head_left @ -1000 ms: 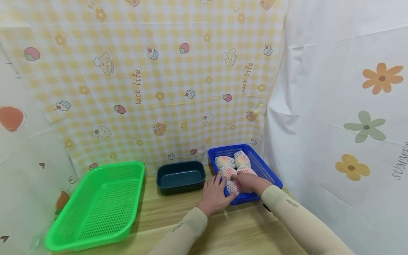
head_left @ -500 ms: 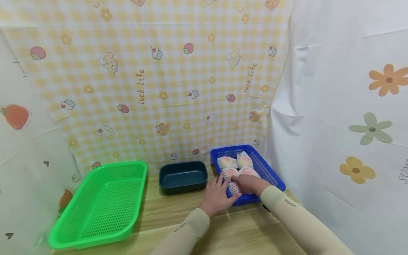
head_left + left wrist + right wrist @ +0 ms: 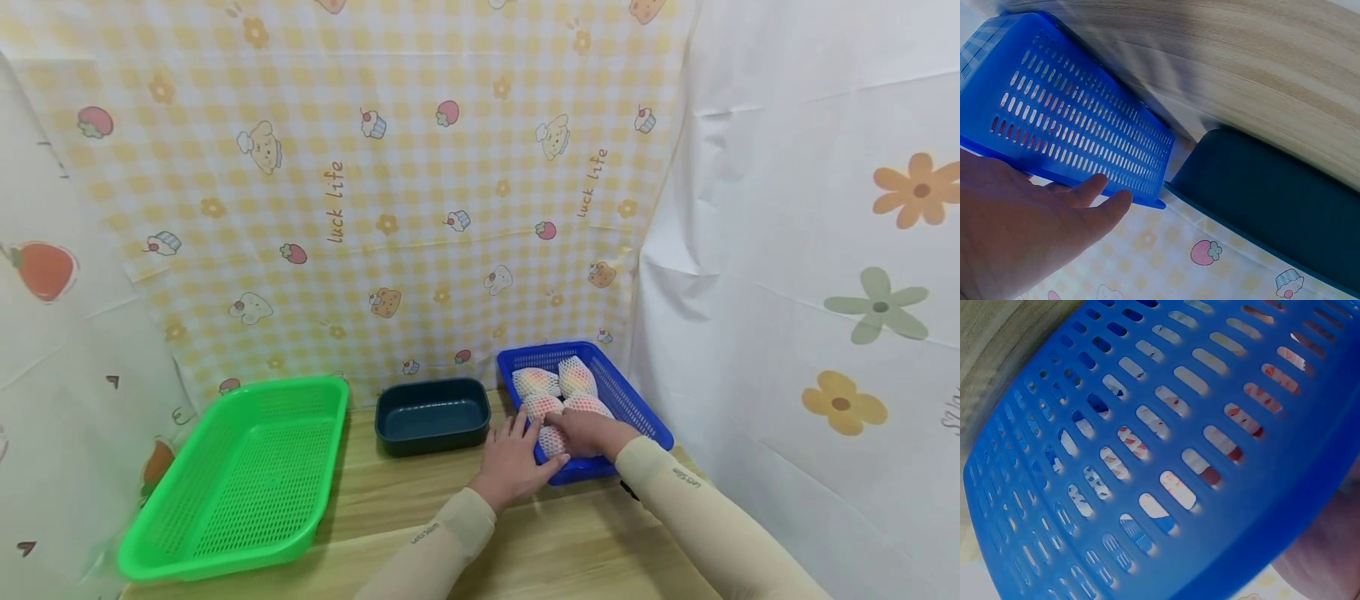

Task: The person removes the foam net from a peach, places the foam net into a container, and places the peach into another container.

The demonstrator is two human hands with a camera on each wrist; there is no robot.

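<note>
In the head view, a blue slotted basket (image 3: 637, 408) at the right holds several peach-coloured round fruits in white foam nets (image 3: 536, 382). My left hand (image 3: 512, 462) rests at the basket's left front rim, fingers spread and fairly straight; the left wrist view shows its fingers along that rim, outside the slotted wall (image 3: 1079, 119). My right hand (image 3: 588, 429) reaches over the front rim into the basket. Its index finger bends over a netted fruit (image 3: 553, 442) at the front left corner, and its thumb is hidden. Through the slots in the right wrist view, netted fruit (image 3: 1132, 442) shows.
Left of the basket stands a dark teal rectangular box (image 3: 431, 417), with a gap between them. Farther left is a large green slotted basket (image 3: 262, 483). All stand on a wood-grain table (image 3: 390, 508) against a checked cloth (image 3: 420, 183); white cloth hangs at the right.
The whole head view has shifted slightly right as the camera turned a little left. Both hands keep their places at the blue basket, and the fruit stays put.
</note>
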